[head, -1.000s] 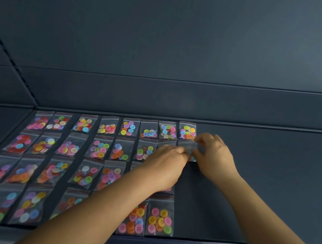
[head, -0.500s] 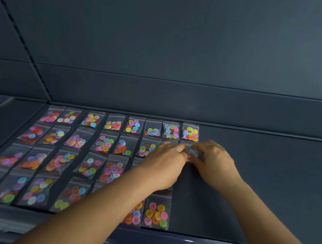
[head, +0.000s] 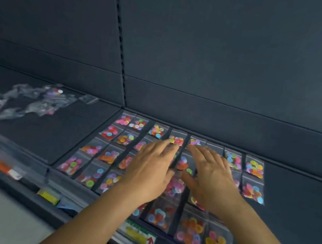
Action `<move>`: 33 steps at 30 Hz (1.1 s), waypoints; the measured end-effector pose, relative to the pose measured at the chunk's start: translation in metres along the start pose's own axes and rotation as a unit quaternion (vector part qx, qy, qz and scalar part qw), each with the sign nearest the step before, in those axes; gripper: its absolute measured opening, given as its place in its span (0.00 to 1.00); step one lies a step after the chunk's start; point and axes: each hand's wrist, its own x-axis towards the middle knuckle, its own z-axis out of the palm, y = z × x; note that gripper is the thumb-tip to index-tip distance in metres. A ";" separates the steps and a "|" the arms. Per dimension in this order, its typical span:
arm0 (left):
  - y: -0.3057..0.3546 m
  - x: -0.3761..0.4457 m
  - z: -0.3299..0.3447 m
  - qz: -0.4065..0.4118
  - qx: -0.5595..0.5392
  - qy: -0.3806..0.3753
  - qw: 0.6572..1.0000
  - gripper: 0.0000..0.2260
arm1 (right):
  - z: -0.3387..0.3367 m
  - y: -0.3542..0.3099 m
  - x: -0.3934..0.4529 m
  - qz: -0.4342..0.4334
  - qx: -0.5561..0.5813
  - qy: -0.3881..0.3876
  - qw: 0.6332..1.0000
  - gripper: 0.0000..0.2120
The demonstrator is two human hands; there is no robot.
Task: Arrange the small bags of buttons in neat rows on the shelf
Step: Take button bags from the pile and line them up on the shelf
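Bags (head: 253, 190) look light and slippery, so we pinch their top edges; our left hand (head: 148, 174) and right hand (head: 211, 182) hover with fingers straight, holding nothing.

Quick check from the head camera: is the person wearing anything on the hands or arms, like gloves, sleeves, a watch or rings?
Nothing worn shows. The left hand and right hand are bare, with no gloves, and no rings or watch can be made out. Both forearms are bare to the bottom edge of the frame, with no sleeve in view. The picture is slightly blurred, so small items could be missed.
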 end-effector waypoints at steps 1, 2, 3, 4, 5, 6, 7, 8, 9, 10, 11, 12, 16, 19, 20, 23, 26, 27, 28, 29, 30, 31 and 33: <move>-0.015 -0.006 -0.005 -0.013 -0.001 0.004 1.000 0.28 | 0.003 -0.015 0.006 -0.012 0.008 -0.003 1.000 0.32; -0.030 -0.012 -0.009 -0.025 -0.004 0.009 1.000 0.28 | 0.007 -0.031 0.012 -0.023 0.012 -0.006 1.000 0.32; -0.046 -0.018 -0.014 -0.035 -0.007 0.013 0.999 0.28 | 0.012 -0.047 0.019 -0.034 0.014 -0.008 0.999 0.32; -0.063 -0.024 -0.019 -0.043 -0.010 0.015 0.999 0.27 | 0.018 -0.064 0.025 -0.045 0.016 -0.008 0.999 0.32; -0.080 -0.030 -0.023 -0.048 -0.012 0.016 0.999 0.27 | 0.023 -0.081 0.031 -0.054 0.018 -0.010 0.998 0.32; -0.098 -0.037 -0.028 -0.052 -0.012 0.018 0.998 0.27 | 0.029 -0.100 0.037 -0.060 0.023 -0.013 0.998 0.31; -0.115 -0.044 -0.033 -0.056 -0.012 0.019 0.998 0.27 | 0.034 -0.118 0.043 -0.063 0.029 -0.018 0.997 0.31; -0.133 -0.050 -0.038 -0.059 -0.011 0.019 0.998 0.27 | 0.040 -0.137 0.049 -0.065 0.037 -0.023 0.997 0.31; -0.151 -0.056 -0.043 -0.062 -0.009 0.020 0.998 0.27 | 0.046 -0.155 0.056 -0.067 0.043 -0.026 0.996 0.31; -0.170 -0.062 -0.047 -0.065 -0.007 0.020 0.998 0.27 | 0.052 -0.173 0.063 -0.069 0.047 -0.029 0.996 0.31; -0.187 -0.067 -0.052 -0.067 -0.006 0.019 0.998 0.27 | 0.057 -0.191 0.070 -0.069 0.052 -0.031 0.996 0.31; -0.205 -0.072 -0.057 -0.069 -0.007 0.018 0.997 0.27 | 0.063 -0.208 0.077 -0.069 0.055 -0.034 0.996 0.31; -0.271 -0.088 -0.072 -0.076 -0.007 0.019 0.997 0.26 | 0.083 -0.270 0.104 -0.067 0.068 -0.041 0.995 0.31; -0.311 -0.096 -0.082 -0.088 -0.005 0.024 0.996 0.26 | 0.093 -0.307 0.124 -0.068 0.080 -0.036 0.994 0.30; -0.323 -0.098 -0.085 -0.092 -0.005 0.025 0.995 0.26 | 0.096 -0.317 0.131 -0.068 0.081 -0.037 0.994 0.30; -0.356 -0.099 -0.092 -0.106 -0.014 0.033 0.994 0.26 | 0.103 -0.345 0.152 -0.075 0.079 -0.045 0.993 0.29; -0.384 -0.092 -0.095 -0.119 -0.024 0.039 0.992 0.26 | 0.112 -0.365 0.178 -0.083 0.084 -0.050 0.992 0.27; -0.392 -0.089 -0.095 -0.122 -0.027 0.037 0.991 0.26 | 0.115 -0.371 0.187 -0.084 0.086 -0.053 0.991 0.27; -0.401 -0.085 -0.094 -0.125 -0.028 0.034 0.991 0.26 | 0.119 -0.375 0.197 -0.084 0.086 -0.058 0.991 0.27; -0.410 -0.080 -0.092 -0.128 -0.030 0.031 0.991 0.26 | 0.123 -0.379 0.206 -0.083 0.084 -0.065 0.991 0.27; -0.419 -0.075 -0.090 -0.131 -0.030 0.027 0.991 0.26 | 0.128 -0.383 0.217 -0.081 0.082 -0.073 0.991 0.27; -0.428 -0.069 -0.088 -0.133 -0.028 0.021 0.990 0.27 | 0.133 -0.386 0.228 -0.079 0.079 -0.079 0.991 0.27; -0.445 -0.056 -0.083 -0.137 -0.022 0.008 0.990 0.27 | 0.145 -0.390 0.251 -0.067 0.074 -0.094 0.991 0.27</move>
